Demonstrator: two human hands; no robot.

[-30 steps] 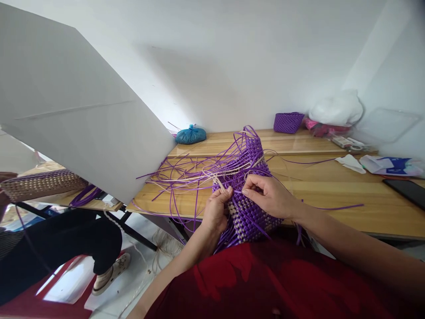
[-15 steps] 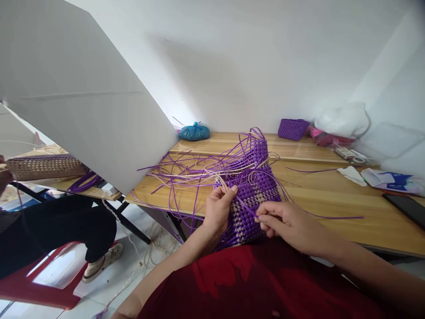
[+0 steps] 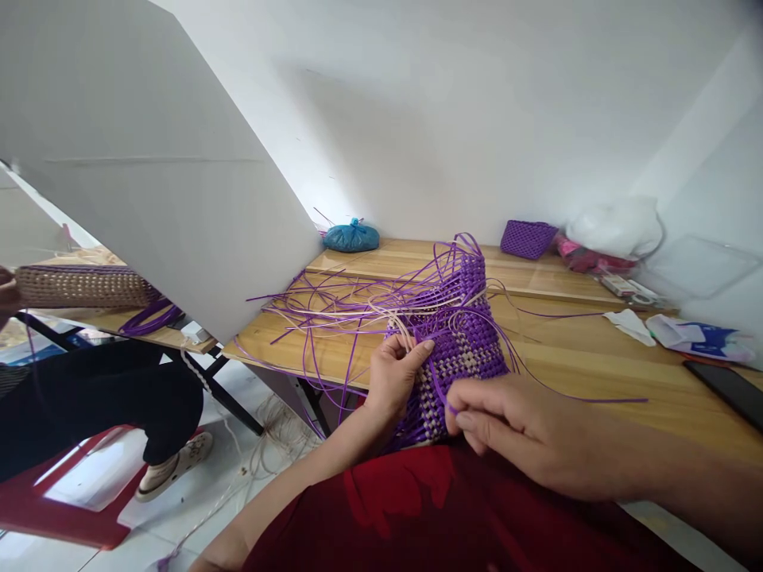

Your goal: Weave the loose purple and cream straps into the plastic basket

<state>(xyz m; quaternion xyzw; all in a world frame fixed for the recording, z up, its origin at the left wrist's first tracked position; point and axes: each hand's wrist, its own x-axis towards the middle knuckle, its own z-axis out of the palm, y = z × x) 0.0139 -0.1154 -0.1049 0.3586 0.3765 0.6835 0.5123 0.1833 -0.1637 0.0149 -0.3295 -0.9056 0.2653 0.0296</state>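
A half-woven basket point(image 3: 470, 349) of purple and cream plastic strips leans at the table's front edge against my lap. Many loose strips point(image 3: 334, 310) fan out from it to the left over the table. My left hand point(image 3: 396, 369) pinches the basket's edge and cream strips there, thumb on top. My right hand point(image 3: 494, 417) is closed on a purple strip point(image 3: 439, 385) that runs up toward my left thumb. The far end of that strip inside my right fist is hidden.
On the table point(image 3: 584, 365) lie a blue bag point(image 3: 350, 236), a small purple woven basket point(image 3: 528, 238), a white plastic bag point(image 3: 613, 226), packets and a black phone point(image 3: 724, 389). A grey panel point(image 3: 149, 151) stands left; beyond it a seated person holds a brown woven piece point(image 3: 83, 286).
My right hand has moved slightly left and nearer to me, drawing the purple strip downward. My left hand keeps its pinch almost in place.
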